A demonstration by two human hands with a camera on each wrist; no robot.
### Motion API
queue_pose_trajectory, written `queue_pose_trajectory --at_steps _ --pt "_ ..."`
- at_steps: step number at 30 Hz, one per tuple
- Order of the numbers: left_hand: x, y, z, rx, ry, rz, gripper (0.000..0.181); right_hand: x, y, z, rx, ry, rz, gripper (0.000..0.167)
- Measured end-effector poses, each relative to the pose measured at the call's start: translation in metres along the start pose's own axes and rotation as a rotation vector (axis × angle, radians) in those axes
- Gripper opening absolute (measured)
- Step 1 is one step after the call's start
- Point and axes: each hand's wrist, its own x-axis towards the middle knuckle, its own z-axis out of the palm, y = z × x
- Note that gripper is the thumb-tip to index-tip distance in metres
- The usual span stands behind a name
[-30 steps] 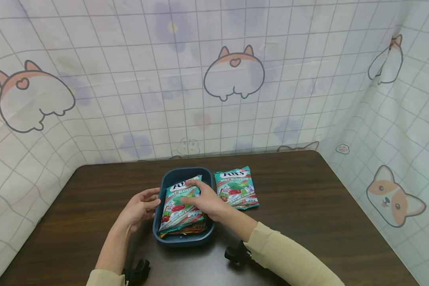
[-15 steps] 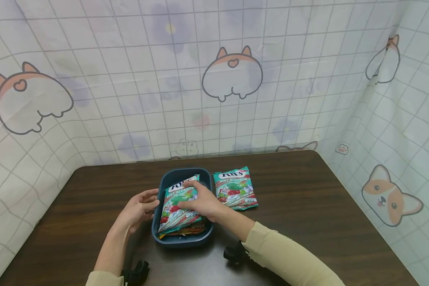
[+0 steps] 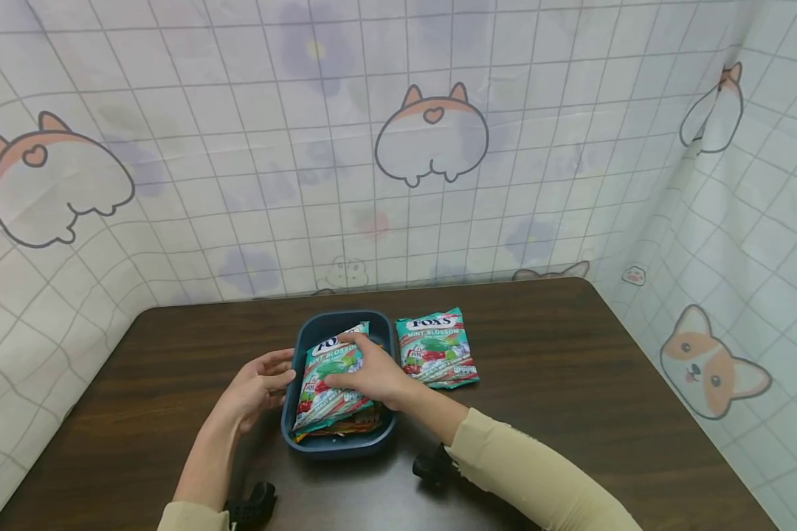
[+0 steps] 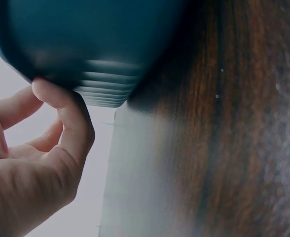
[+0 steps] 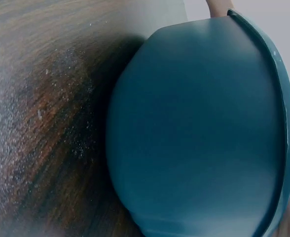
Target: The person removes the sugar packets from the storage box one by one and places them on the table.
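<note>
Edging left in the bin (image 3: 342, 449) — candy bag (image 3: 328, 366), right fingers (image 3: 360, 342).

bin (image 5: 194, 128): smooth plastic | candy bags (image 3: 436, 350): glossy film | tabletop (image 3: 571, 383): wood-grain | backdrop (image 3: 272, 147): creased cloth

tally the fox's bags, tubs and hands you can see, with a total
Fox's bags: 2
Tub: 1
Hands, left hand and right hand: 2
Total: 5
</note>
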Motion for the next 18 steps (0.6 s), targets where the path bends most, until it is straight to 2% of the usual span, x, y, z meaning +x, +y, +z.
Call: queue_pose_trajectory --at_steps 18 --pt "-0.0002 0.0007 -0.0011 -0.01 0.0 -0.015 0.055 -0.004 -0.0022 0.0001 -0.034 0.011 -0.018 0.066"
